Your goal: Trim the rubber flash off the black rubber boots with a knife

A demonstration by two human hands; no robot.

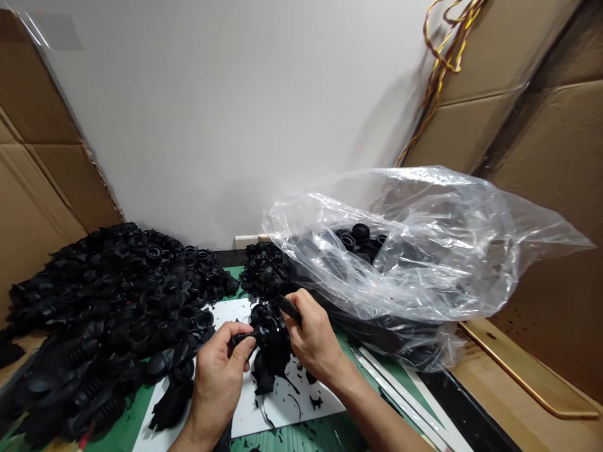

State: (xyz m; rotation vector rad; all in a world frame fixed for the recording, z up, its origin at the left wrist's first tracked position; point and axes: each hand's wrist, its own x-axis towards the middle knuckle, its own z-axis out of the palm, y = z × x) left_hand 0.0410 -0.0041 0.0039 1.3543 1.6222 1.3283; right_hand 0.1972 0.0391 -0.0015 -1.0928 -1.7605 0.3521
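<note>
My left hand (221,370) pinches a black rubber part (244,339) between thumb and fingers above a white sheet. My right hand (313,333) is wrapped round a dark-handled tool (288,307); its working end cannot be made out against the black pieces. Between and just past the hands lies a heap of black rubber scraps (271,364), touching the white sheet (245,417). Thin curled trimmings are scattered over that sheet. To the left of my left hand spreads a large pile of ribbed black rubber parts (141,295) with ragged flash around them.
A clear plastic bag (452,270) at the right holds round black parts (362,235). Cardboard walls (42,138) flank a pale wall behind. White strips (400,395) lie on the green mat (306,436). Twisted yellow wires (443,69) hang at the upper right.
</note>
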